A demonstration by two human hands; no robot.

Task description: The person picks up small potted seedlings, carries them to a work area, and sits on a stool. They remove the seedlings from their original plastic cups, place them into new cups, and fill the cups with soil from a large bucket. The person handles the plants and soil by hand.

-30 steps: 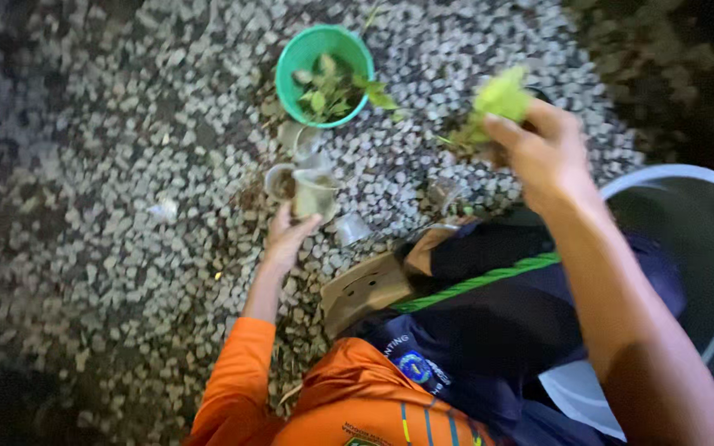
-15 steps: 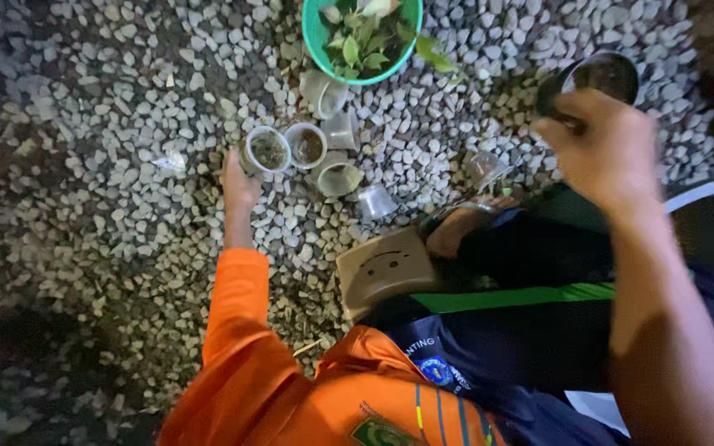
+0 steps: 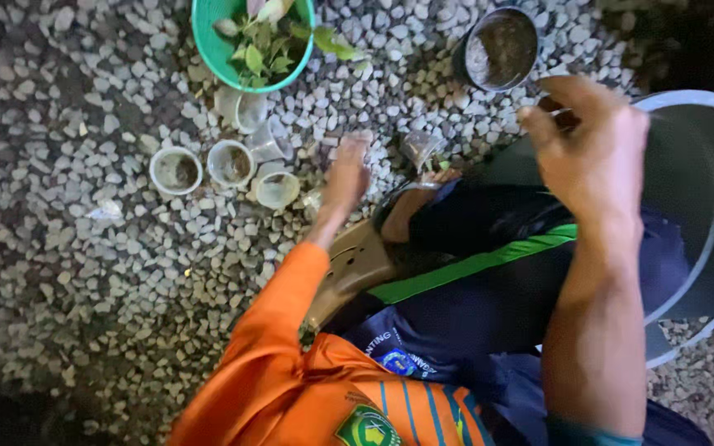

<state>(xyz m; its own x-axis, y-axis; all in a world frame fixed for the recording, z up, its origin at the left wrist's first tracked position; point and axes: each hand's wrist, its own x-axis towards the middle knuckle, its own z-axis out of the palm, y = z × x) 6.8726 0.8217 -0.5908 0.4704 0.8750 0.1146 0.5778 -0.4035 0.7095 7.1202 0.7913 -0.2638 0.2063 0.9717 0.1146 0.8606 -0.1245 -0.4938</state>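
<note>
On the gravel (image 3: 68,272), the left hand (image 3: 347,173) reaches forward, fingers loosely spread and holding nothing, just beside a cluster of small clear cups (image 3: 231,163), some upright with soil, some tipped over. Above them sits a green bowl (image 3: 208,45) of leafy cuttings. The right hand (image 3: 597,157) hovers over a large grey tub (image 3: 704,206); whether its grip pinches anything I cannot tell. A dark pot (image 3: 502,48) of soil stands near.

Night shot, harsh light from the head camera brightens the centre gravel (image 3: 126,248); corners at 1, 7 and 8 o'clock go black. Right hand (image 3: 597,157) motion-blurred, frame soft, grainy, slight glare on pale stones.
</note>
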